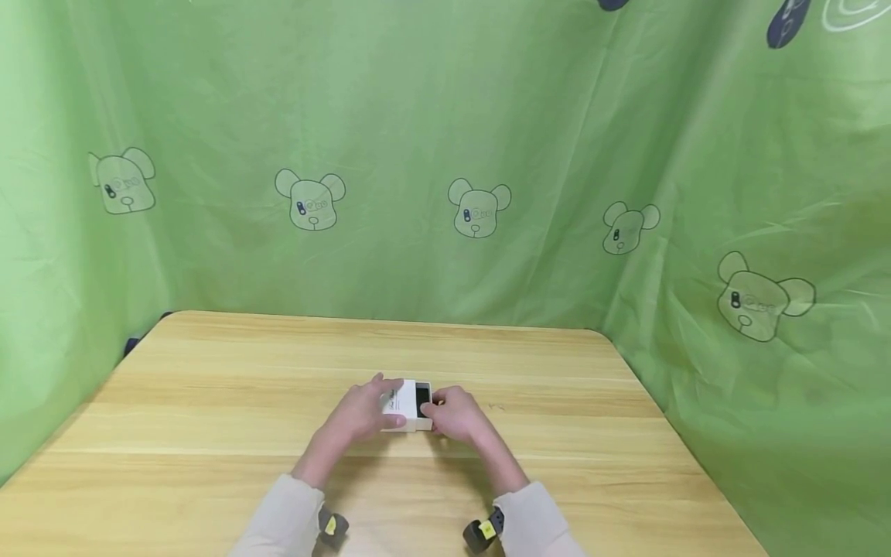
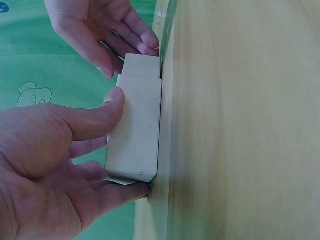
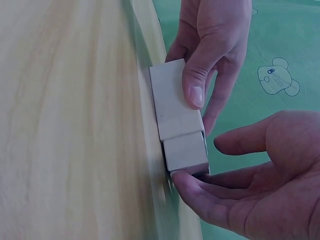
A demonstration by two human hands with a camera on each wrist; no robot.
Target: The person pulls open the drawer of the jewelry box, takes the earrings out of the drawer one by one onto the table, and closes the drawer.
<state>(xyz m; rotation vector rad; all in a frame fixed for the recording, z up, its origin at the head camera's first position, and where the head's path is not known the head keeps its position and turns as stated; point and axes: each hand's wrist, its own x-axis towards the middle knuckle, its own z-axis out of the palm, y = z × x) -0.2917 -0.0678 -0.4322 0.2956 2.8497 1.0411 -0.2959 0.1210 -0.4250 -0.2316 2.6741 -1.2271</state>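
A small white cardboard box (image 1: 407, 404) with printing on its lid lies on the table. Its inner tray (image 3: 186, 152) sticks out of the outer sleeve (image 2: 136, 127) toward the right, baring a dark item (image 1: 421, 396) inside. My left hand (image 1: 360, 410) grips the sleeve from the left, thumb along the near side and fingers round the far side and end. At the tray's exposed end, my right hand (image 1: 455, 414) pinches, its thumb over the opening and fingertips against the end wall. What the dark item is cannot be made out.
The box is on a light wooden table (image 1: 209, 464). A green curtain (image 1: 397, 100) with bear-head outlines hangs behind the table and along both sides. Dark bands with yellow-marked devices (image 1: 332, 526) are worn on both wrists, below pale sleeves (image 1: 539, 518).
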